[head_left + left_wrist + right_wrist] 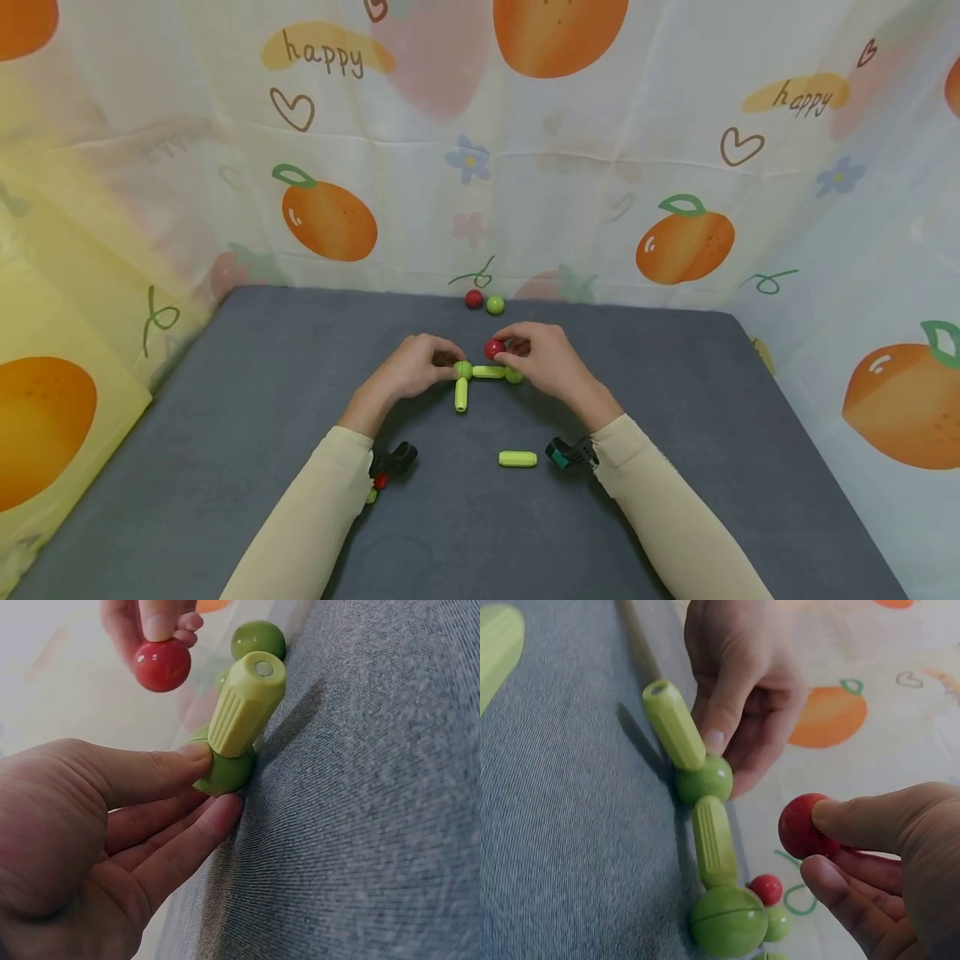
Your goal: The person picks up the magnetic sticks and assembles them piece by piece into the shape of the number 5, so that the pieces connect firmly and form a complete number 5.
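Hands [412, 367] [546, 360] pinch green ball [464, 369], red ball [492, 348].

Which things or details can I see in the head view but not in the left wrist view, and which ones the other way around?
Only the head view: the loose yellow-green stick and both light sleeves.
Only the left wrist view: the attached stick's grooves and the grey disc in its end, too small to make out from the head.
Both: the left hand pinching a green ball, the right hand holding a red ball.
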